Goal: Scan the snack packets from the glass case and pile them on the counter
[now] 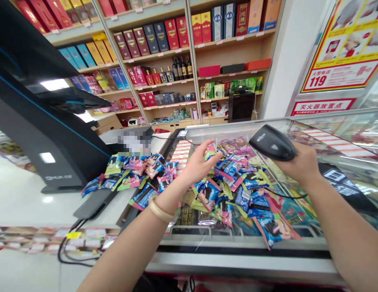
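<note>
My right hand (304, 162) grips a black handheld barcode scanner (272, 142), its head pointing left over the counter. My left hand (201, 162), with a beige band on its wrist, is at the back of a heap of small snack packets (234, 182). Thumb and forefinger curve around a pink and green snack packet (210, 152), partly hidden by the hand. The heap is mostly blue, pink and green, with purple packets (237, 145) at its back. A second pile of packets (135, 168) lies to the left, beside the black terminal.
The packets lie on a glass-topped display counter (189, 243). A black checkout terminal (55, 134) stands on the white counter (30, 202) at left. The scanner's cable (286, 196) crosses the glass. Shelves of boxes and bottles (164, 52) line the back.
</note>
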The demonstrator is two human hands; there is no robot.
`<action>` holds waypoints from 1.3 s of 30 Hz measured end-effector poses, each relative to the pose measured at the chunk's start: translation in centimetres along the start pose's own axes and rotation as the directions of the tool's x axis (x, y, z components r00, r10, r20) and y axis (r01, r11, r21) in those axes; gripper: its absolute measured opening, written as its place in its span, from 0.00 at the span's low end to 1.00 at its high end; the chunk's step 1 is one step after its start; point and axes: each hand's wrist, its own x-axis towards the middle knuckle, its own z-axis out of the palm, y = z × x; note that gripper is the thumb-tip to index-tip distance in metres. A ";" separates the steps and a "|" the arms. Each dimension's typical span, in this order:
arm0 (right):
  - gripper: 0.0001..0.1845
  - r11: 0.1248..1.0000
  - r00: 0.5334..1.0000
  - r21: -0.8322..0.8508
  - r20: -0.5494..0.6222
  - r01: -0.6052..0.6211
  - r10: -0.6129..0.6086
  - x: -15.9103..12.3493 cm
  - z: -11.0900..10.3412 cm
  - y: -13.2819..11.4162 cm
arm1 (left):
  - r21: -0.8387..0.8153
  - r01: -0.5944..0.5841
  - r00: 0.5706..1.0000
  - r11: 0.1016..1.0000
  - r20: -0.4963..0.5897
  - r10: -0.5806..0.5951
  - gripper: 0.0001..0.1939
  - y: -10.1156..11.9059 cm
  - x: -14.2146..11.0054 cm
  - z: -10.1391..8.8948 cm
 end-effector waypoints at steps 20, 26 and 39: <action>0.18 0.995 0.995 -0.052 0.058 -0.083 0.086 -0.6 1.5 0.7 | 0.211 -0.127 0.984 0.969 -0.101 0.150 0.21 -0.9 0.9 -0.9; 0.16 0.997 0.994 -0.027 0.084 -0.074 0.076 -0.5 1.2 0.0 | 0.571 -0.100 0.991 0.815 -0.016 0.132 0.28 -1.2 -7.9 -8.8; 0.12 1.000 0.995 0.026 0.097 -0.001 -0.002 -0.5 1.4 -0.9 | 0.900 -0.061 0.988 0.432 0.116 -0.102 0.22 -5.3 -13.8 -11.8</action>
